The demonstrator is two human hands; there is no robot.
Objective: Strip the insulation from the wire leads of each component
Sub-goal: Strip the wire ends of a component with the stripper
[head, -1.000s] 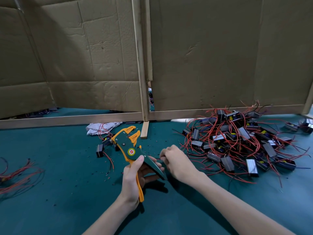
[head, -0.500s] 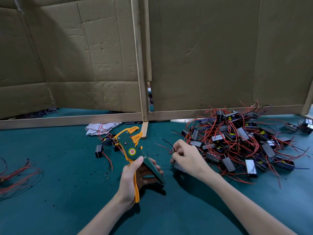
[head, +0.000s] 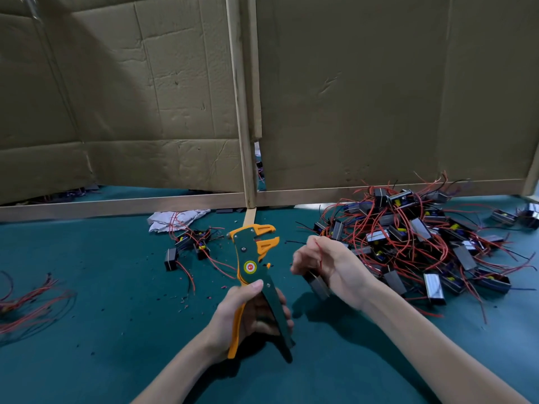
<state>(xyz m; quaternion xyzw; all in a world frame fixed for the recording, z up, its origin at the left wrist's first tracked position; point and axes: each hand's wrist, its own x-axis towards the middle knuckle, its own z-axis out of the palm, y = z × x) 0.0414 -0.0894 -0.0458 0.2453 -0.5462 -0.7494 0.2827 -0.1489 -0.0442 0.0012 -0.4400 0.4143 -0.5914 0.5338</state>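
My left hand [head: 248, 313] grips the handles of an orange and dark green wire stripper [head: 256, 266], held upright with its orange jaws open at the top. My right hand [head: 329, 263] is closed on a small dark box-shaped component [head: 316, 284] that hangs below the palm, and pinches its red lead by the fingers, just right of the stripper jaws. A big pile of the same components with red and black leads [head: 423, 243] lies to the right on the green table.
A few components [head: 189, 246] lie left of the stripper, near a crumpled white paper [head: 175, 218]. Loose red wires [head: 26, 304] lie at the far left. A cardboard wall on a wooden frame [head: 245, 112] closes the back. Insulation scraps dot the table.
My right hand has lifted a component off the table beside the pile and raised it toward the stripper jaws. My left hand has swung the stripper upright and to the right.
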